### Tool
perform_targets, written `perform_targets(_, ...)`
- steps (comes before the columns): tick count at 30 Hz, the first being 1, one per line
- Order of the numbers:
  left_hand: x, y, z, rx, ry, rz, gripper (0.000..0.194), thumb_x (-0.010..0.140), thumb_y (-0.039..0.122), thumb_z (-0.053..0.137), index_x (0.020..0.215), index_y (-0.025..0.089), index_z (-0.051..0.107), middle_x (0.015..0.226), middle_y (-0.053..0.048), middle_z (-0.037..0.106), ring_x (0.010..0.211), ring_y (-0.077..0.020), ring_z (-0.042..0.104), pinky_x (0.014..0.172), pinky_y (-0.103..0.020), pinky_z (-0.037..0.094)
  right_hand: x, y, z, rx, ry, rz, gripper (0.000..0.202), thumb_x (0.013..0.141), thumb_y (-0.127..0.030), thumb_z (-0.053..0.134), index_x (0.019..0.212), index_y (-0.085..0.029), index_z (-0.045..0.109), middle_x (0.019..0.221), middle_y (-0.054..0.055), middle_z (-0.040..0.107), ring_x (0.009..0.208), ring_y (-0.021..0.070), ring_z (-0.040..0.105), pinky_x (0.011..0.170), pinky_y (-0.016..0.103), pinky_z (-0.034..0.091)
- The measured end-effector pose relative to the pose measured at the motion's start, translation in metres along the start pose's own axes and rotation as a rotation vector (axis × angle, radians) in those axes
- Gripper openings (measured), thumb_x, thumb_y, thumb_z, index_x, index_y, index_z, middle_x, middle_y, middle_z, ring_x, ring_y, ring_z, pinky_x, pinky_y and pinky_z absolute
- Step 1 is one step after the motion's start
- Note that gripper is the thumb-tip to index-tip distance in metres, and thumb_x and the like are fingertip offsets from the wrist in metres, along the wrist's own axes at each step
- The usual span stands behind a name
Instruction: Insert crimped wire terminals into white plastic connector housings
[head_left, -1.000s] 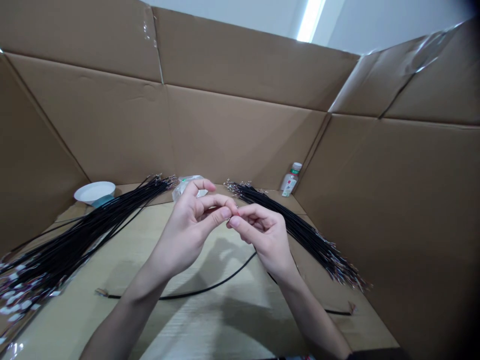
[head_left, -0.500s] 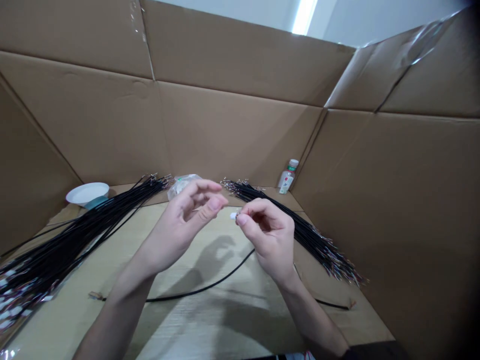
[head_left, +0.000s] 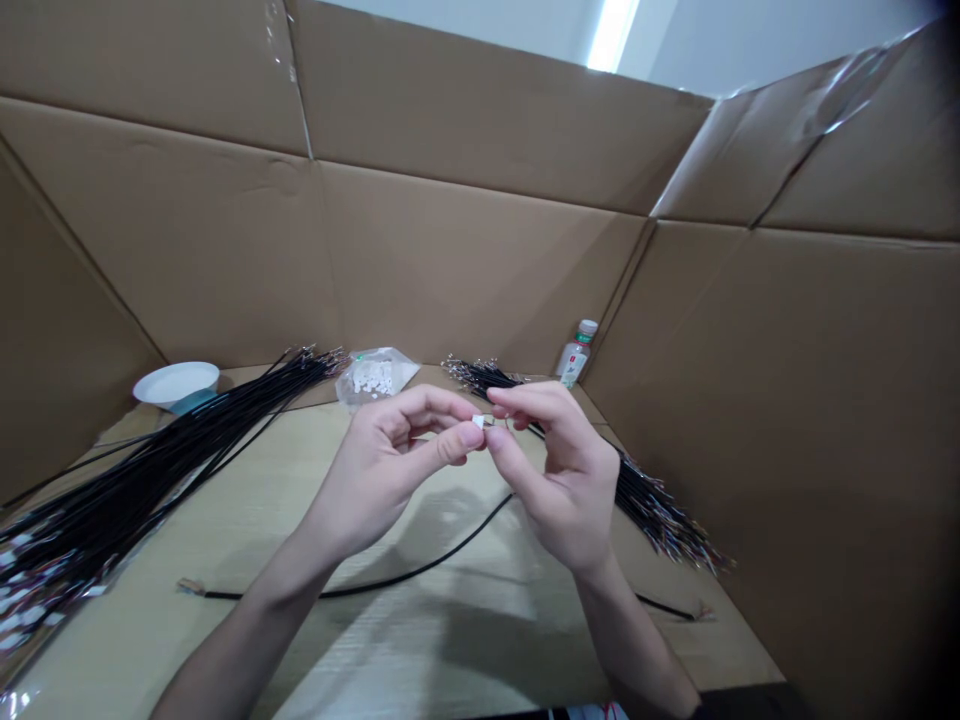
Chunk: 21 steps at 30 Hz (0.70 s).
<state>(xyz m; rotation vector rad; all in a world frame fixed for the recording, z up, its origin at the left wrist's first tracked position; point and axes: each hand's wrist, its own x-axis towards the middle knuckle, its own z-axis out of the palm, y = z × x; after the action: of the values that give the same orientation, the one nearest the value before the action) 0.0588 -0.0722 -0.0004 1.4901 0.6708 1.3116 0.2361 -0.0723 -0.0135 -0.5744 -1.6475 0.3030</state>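
Observation:
My left hand [head_left: 409,460] pinches a small white connector [head_left: 478,422] between thumb and fingertips. Thin wires [head_left: 491,424] run from the connector into my right hand [head_left: 566,465], whose curled fingers and thumb are around them. My right index finger and thumb tip are apart at the front, and the inside of that hand is partly hidden. Below, a black cable [head_left: 397,577] curves along the table and passes out of sight behind my right hand. Its left end shows bare, fanned-out wires [head_left: 190,586].
Bundles of black cables lie at left [head_left: 172,450] and right [head_left: 652,500]. At the back are a clear bag [head_left: 379,375] of white pieces, a white bowl [head_left: 176,383] and a bottle [head_left: 576,355]. Cardboard walls [head_left: 480,250] surround the table [head_left: 360,665].
My left hand has moved right and closed on the white connector, which was in my right fingertips. My right index finger has lifted away from the thumb. The bag is now uncovered.

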Motion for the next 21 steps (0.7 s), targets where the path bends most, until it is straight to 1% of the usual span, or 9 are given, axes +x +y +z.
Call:
perform_targets(2,0.0,0.0,-0.001,0.0,-0.017,0.006,0.01,0.091,0.028,0.083,0.097,0.021,0.08,0.086,0.0,0.078,0.08,-0.0074,0.071,0.075,-0.012,0.058,0.001,0.001,-0.004,-0.019,-0.018,-0.052,0.03,0.094,-0.007,0.071,0.116,-0.027,0.076,0.105,0.002,0.071,0.098,0.0183,0.064,0.085,0.038,0.052)
perform_targets(4,0.0,0.001,-0.001,0.015,-0.037,0.013,0.01,0.092,0.03,0.083,0.096,0.021,0.08,0.084,0.001,0.077,0.078,-0.0072,0.07,0.074,-0.012,0.057,0.003,0.001,-0.01,-0.03,-0.036,-0.093,0.024,0.094,-0.007,0.073,0.109,-0.026,0.076,0.102,0.001,0.071,0.097,0.0189,0.066,0.087,0.04,0.053)
perform_targets(8,0.0,0.005,-0.004,0.078,-0.055,0.032,0.01,0.093,0.031,0.081,0.094,0.021,0.079,0.087,0.0,0.077,0.08,-0.0089,0.069,0.073,-0.015,0.056,0.007,0.001,-0.022,-0.083,-0.124,-0.16,0.018,0.093,-0.008,0.076,0.101,-0.023,0.073,0.099,0.001,0.072,0.095,0.019,0.067,0.086,0.04,0.054)
perform_targets(11,0.0,0.006,-0.005,0.152,-0.059,0.081,0.009,0.094,0.03,0.079,0.096,0.021,0.077,0.09,-0.001,0.076,0.083,-0.011,0.069,0.074,-0.018,0.057,0.01,-0.001,-0.028,-0.262,-0.144,-0.276,0.017,0.092,-0.008,0.078,0.101,-0.022,0.071,0.098,0.002,0.072,0.092,0.0185,0.065,0.083,0.038,0.052)
perform_targets(14,-0.001,0.003,-0.003,0.237,-0.018,0.158,0.007,0.096,0.029,0.077,0.096,0.022,0.076,0.093,0.0,0.074,0.086,-0.0113,0.069,0.078,-0.019,0.057,0.011,-0.002,-0.029,-0.47,-0.105,-0.402,0.016,0.093,-0.008,0.076,0.1,-0.021,0.07,0.098,0.004,0.073,0.094,0.0198,0.061,0.085,0.038,0.051)
perform_targets(16,-0.002,0.0,0.0,0.263,0.029,0.187,0.005,0.096,0.028,0.078,0.097,0.023,0.075,0.094,0.001,0.073,0.088,-0.0109,0.068,0.078,-0.019,0.058,0.01,-0.003,-0.028,-0.535,-0.075,-0.405,0.015,0.094,-0.007,0.073,0.098,-0.021,0.069,0.099,0.005,0.072,0.098,0.0216,0.06,0.09,0.04,0.05)
perform_targets(18,-0.002,-0.004,0.003,0.261,0.061,0.192,0.006,0.095,0.027,0.079,0.097,0.023,0.075,0.094,0.001,0.073,0.087,-0.0103,0.069,0.076,-0.017,0.058,0.008,-0.003,-0.026,-0.539,-0.057,-0.358,0.014,0.095,-0.007,0.07,0.096,-0.021,0.067,0.099,0.005,0.071,0.103,0.0235,0.058,0.095,0.042,0.049)
perform_targets(21,-0.002,-0.009,0.006,0.245,0.074,0.2,0.007,0.095,0.026,0.078,0.099,0.024,0.074,0.095,0.001,0.074,0.086,-0.01,0.07,0.073,-0.016,0.058,0.006,-0.004,-0.025,-0.498,-0.061,-0.278,0.013,0.096,-0.009,0.067,0.095,-0.022,0.064,0.1,0.005,0.069,0.109,0.0251,0.057,0.101,0.044,0.046)
